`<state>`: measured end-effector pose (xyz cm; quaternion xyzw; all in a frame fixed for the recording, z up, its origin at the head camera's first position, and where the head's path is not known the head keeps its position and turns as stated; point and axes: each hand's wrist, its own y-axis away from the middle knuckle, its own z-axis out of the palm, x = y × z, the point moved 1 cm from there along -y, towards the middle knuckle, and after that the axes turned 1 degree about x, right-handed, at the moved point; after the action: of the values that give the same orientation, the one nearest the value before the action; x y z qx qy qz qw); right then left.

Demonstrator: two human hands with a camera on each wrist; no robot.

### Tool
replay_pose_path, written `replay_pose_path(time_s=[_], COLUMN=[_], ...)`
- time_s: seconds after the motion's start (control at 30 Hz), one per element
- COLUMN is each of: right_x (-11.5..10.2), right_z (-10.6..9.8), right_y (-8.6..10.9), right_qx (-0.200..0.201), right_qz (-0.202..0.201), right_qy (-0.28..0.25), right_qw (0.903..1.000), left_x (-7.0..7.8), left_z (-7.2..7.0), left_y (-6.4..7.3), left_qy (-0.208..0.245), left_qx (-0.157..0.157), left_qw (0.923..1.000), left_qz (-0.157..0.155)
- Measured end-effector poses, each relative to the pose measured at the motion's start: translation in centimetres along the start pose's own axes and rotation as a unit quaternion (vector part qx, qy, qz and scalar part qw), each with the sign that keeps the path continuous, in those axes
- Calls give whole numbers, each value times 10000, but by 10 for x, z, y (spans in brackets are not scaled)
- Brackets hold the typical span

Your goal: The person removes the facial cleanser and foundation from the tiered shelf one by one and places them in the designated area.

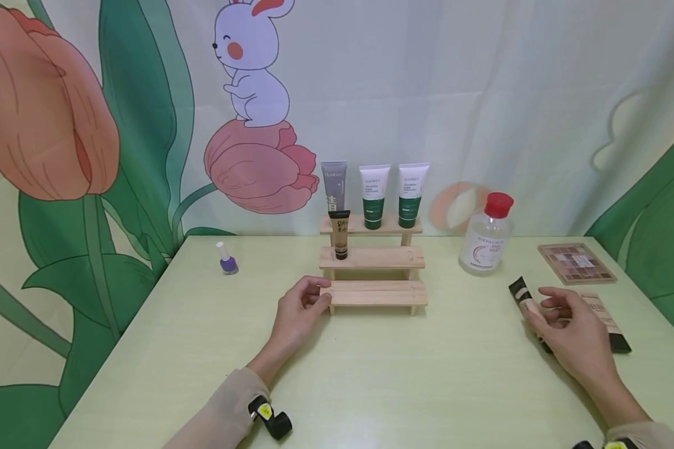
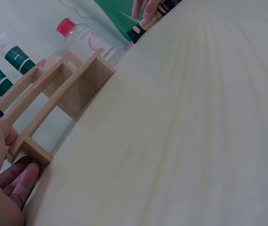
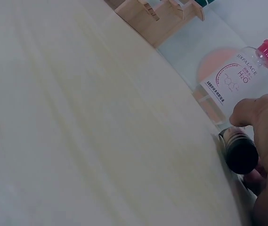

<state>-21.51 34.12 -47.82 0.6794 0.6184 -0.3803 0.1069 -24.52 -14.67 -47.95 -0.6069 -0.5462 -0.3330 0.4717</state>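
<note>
A three-step wooden display rack (image 1: 379,293) stands mid-table. My left hand (image 1: 299,312) grips the left end of its lowest step, thumb and fingers around the edge. The top step bears a grey tube (image 1: 334,181) and two white-and-green tubes (image 1: 373,193). On the middle step stands a small beige tube with a black cap (image 1: 341,234). At the right, my right hand (image 1: 578,330) has its thumb over a slim beige-and-black cosmetic tube (image 1: 525,296) lying on the table; in the right wrist view its fingers are around the tube's black cap (image 3: 242,155).
A clear bottle with a red cap (image 1: 485,240) stands right of the rack. Farther right lie a brown checkered palette (image 1: 577,263) and a beige-and-black flat item (image 1: 606,318), partly behind my right hand. Purple nail polish (image 1: 228,262) stands at the left. A printed curtain (image 1: 371,75) hangs behind.
</note>
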Motion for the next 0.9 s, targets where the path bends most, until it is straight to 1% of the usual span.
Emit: replay_pose_path(time_s=[0.1, 0.27, 0.37, 0.5, 0.57, 0.67, 0.8, 0.9], right_x=[0, -1, -3, -7, -9, -13, -21, -31], right_z=[-2, -7, -7, -8, -8, -6, 0, 7], right_y=[1, 2, 2, 1, 1, 0, -3, -7], right_qx=[133, 781, 1058, 1247, 1250, 1198, 1061, 919], right_qz=[122, -5, -55, -264, -373, -418, -406, -463], right_qy=[-55, -385, -773, -1291, -1484, -1635, -1779, -1843], right_qw=[9998, 9962, 9914, 9834, 9803, 9783, 9775, 9775], left_x=[0, -1, -1, -1, -1, -1, 0, 1], left_z=[1, 1, 1, 1, 0, 1, 1, 0], left_y=[0, 0, -1, -1, -1, -1, 0, 0], left_qy=[4, 3, 0, -1, 3, 11, -12, -1], left_qx=[6, -11, -14, -8, -18, -32, -17, -3], left_qw=[10000, 10000, 10000, 10000, 10000, 10000, 10000, 10000], left_qz=[-30, -11, -1, -1, -11, -52, -58, -22])
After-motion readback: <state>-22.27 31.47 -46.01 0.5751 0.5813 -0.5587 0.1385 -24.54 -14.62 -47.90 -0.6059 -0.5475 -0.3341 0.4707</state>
